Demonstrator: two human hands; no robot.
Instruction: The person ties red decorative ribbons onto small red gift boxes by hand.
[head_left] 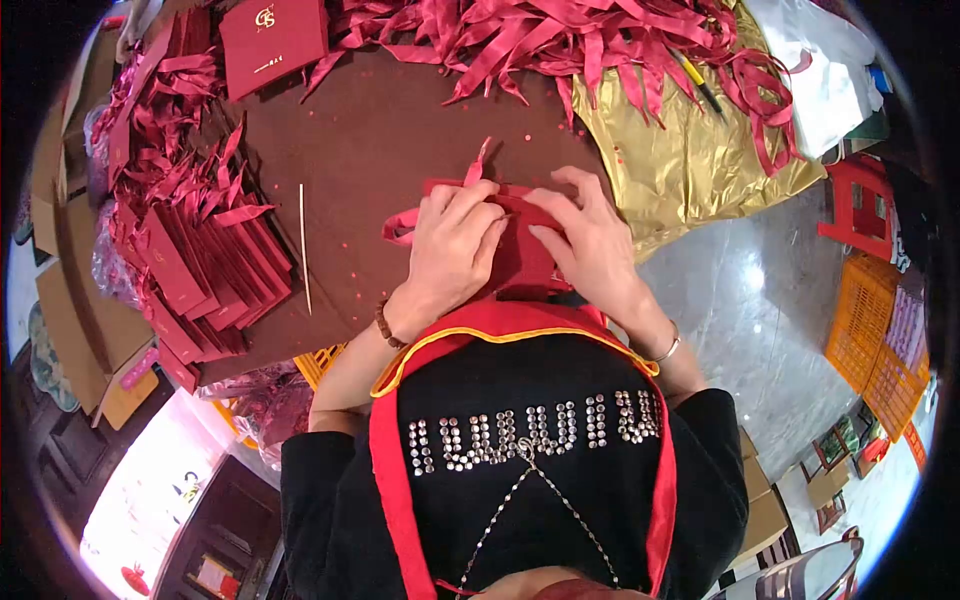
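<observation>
A dark red gift bag point(522, 255) lies at the table's near edge, in front of my body. My left hand point(455, 240) is closed at its upper left, with the thumb and fingers pinching a red ribbon point(478, 165). One ribbon loop point(400, 228) sticks out to the left of that hand, and an end points up past the knuckles. My right hand point(588, 235) rests over the bag's upper right part. Its fingers are curved and apart, with the thumb against the red surface. Both hands hide much of the bag's upper edge.
Overlapping red bags with ribbons point(200, 265) fill the brown table's point(370, 130) left side. Another bag with a gold logo point(275, 45) lies at the back. Loose ribbons point(520, 45) and gold sheeting point(690, 170) lie at the far side. A thin pale stick point(305, 250) is left of my hands.
</observation>
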